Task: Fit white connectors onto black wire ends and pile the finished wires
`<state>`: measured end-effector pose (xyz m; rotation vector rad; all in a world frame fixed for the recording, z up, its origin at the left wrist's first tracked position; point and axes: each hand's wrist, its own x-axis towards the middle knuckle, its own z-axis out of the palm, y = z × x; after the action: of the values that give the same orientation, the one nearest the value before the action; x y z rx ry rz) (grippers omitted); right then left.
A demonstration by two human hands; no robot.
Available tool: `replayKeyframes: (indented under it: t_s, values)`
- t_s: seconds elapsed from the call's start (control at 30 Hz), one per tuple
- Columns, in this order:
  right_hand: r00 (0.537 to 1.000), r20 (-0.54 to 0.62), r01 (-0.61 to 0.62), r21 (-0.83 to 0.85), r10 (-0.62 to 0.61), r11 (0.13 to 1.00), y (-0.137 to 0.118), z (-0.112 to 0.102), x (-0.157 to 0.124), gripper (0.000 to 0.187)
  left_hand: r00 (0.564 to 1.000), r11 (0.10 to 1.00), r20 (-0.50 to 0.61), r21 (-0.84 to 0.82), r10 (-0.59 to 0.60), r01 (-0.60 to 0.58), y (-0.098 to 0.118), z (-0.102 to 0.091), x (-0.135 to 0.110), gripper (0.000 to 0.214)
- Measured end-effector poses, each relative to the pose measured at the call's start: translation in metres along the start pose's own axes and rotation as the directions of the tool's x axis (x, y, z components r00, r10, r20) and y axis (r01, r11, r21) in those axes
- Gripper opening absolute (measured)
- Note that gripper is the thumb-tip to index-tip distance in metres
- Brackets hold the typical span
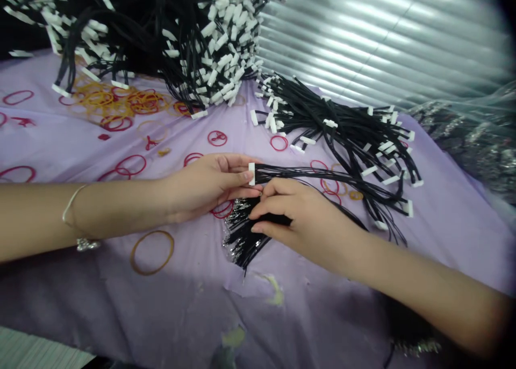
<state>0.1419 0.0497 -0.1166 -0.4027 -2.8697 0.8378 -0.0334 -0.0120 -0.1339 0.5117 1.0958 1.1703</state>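
Note:
My left hand (pixel 217 183) pinches a white connector (pixel 252 174) between thumb and fingers. Several black wires (pixel 298 172) run from that connector to the right, past my other hand. Just below, my right hand (pixel 288 210) has its fingers bent together beside the left fingertips, apparently on a thin black wire; the exact grip is partly hidden. Under the right fingers lies a bundle of loose black wires (pixel 252 245), with shiny metal terminals (pixel 231 237) at its left end.
Wire harnesses with white connectors form a large heap (pixel 226 46) at the back and a smaller pile (pixel 342 121) at right. Rubber bands (pixel 121 100) lie scattered over the purple cloth (pixel 181 310). Clear plastic bags (pixel 467 132) with metallic-looking contents sit at far right.

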Motion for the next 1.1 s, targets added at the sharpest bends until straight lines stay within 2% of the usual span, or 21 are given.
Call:
replayKeyframes:
  t_s: [0.17, 0.33, 0.47, 0.57, 0.63, 0.7, 0.77, 0.9, 1.0, 1.1]
  values:
    - [1.000, 0.015, -0.003, -0.003, 0.003, 1.000, -0.004, 0.008, 0.000, 0.008, 1.000, 1.000, 0.009, -0.011, 0.005, -0.005, 0.000, 0.000, 0.001, 0.024]
    - [1.000, 0.013, 0.025, -0.122, -0.023, 0.992, -0.010, 0.008, -0.003, 0.014, 1.000, 1.000, 0.008, 0.008, 0.010, -0.010, 0.000, 0.003, -0.001, 0.023]
    - [0.999, -0.045, -0.001, 0.002, 0.001, 1.000, -0.011, 0.000, -0.002, 0.010, 0.998, 0.999, 0.050, 0.035, 0.027, -0.029, -0.002, 0.005, -0.002, 0.019]
    - [0.997, -0.071, 0.032, 0.103, -0.025, 0.994, -0.011, -0.009, -0.001, 0.010, 0.995, 0.997, 0.087, 0.056, 0.046, -0.051, -0.003, 0.004, -0.003, 0.019]
    - [0.996, -0.078, 0.052, 0.113, -0.043, 0.992, -0.013, -0.015, -0.002, 0.009, 0.993, 0.996, 0.107, 0.060, 0.054, -0.060, -0.003, 0.003, -0.003, 0.019]
    - [0.996, -0.089, 0.005, 0.111, 0.005, 0.994, -0.016, -0.021, -0.003, 0.010, 0.990, 0.995, 0.125, 0.073, 0.062, -0.071, -0.003, 0.002, -0.004, 0.018]
    - [0.989, -0.084, -0.108, 0.140, 0.120, 0.984, -0.017, -0.027, -0.003, 0.013, 0.988, 0.990, 0.134, 0.109, 0.074, -0.089, -0.003, 0.002, -0.005, 0.017]
    - [0.934, -0.071, -0.330, 0.207, 0.350, 0.921, -0.010, -0.037, 0.000, 0.016, 0.992, 0.979, 0.109, 0.189, 0.060, -0.080, -0.003, 0.001, -0.005, 0.023]
    - [0.907, -0.092, -0.388, 0.201, 0.411, 0.900, -0.001, -0.039, 0.003, 0.015, 0.992, 0.978, 0.106, 0.188, 0.067, -0.086, -0.003, 0.001, -0.005, 0.020]
    - [0.911, -0.068, -0.390, 0.173, 0.406, 0.904, 0.002, -0.038, 0.005, 0.015, 0.991, 0.977, 0.121, 0.193, 0.063, -0.086, -0.003, 0.001, -0.004, 0.012]
